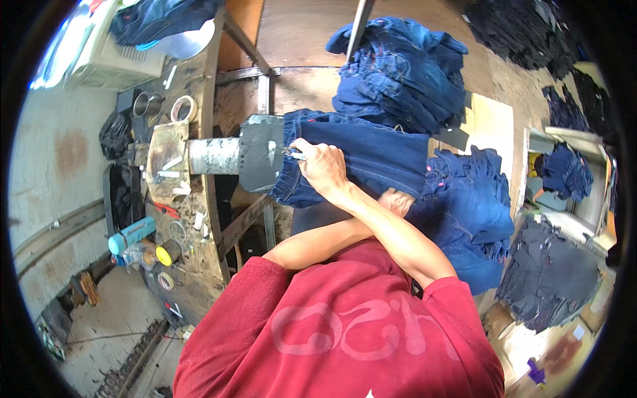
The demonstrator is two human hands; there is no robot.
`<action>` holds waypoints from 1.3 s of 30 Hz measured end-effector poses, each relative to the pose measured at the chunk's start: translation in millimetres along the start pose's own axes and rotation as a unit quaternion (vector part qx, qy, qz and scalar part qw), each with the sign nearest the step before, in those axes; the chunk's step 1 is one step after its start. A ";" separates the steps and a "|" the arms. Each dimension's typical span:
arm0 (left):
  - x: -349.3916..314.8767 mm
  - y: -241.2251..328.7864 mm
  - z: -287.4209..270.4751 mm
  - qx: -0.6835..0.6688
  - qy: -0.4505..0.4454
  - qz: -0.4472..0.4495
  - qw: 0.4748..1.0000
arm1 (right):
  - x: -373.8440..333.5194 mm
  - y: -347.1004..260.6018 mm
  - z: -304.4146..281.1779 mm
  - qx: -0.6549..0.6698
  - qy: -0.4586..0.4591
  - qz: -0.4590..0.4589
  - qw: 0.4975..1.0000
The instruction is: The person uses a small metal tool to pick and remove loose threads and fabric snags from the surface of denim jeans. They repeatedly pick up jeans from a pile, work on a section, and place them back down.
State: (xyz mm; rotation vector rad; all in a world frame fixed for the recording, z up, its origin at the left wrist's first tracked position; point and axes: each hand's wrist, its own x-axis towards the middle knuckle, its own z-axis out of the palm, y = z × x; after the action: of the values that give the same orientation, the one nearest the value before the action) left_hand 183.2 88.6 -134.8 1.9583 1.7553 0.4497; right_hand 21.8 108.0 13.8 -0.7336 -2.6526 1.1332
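Head view: right hand (323, 167) closes around a small metal tool (295, 154) over denim trousers (381, 149); left hand (396, 201), half-curled to its right, seemingly steadies them, grip unclear.

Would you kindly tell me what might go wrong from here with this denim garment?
The small tool in the right hand is close to the gathered edge of the denim garment, so it might snag there. The right forearm crosses over the left forearm, so they may hinder each other.

A dark red short-sleeved T-shirt (345, 285) is worn, with large, faded, curving lettering (361, 328) across it.
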 end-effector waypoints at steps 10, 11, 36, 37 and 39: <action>-11.3 -88.7 -170.0 0.049 0.169 -0.034 0.984 | -95.6 67.7 -311.5 -0.022 0.436 0.071 0.897; -24.9 -112.8 -184.5 0.078 0.132 -0.076 0.985 | -99.0 88.1 -322.9 -0.046 0.472 0.090 0.876; 140.9 -197.7 -143.2 -0.048 -0.023 0.017 0.998 | -94.4 91.9 -42.0 -0.119 0.246 0.177 0.946; 142.3 -197.4 -143.8 -0.057 0.003 0.045 0.997 | -88.5 94.3 -39.3 -0.132 0.253 0.178 0.942; 145.8 -195.1 -146.3 -0.023 0.007 0.032 0.999 | -74.4 98.1 -35.5 -0.153 0.270 0.176 0.934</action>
State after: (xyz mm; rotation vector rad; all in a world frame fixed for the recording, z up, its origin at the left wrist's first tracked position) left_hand -39.2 265.3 -128.4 1.9892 1.6801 0.5223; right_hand 134.7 151.4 -28.5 -1.3921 -2.2832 0.4620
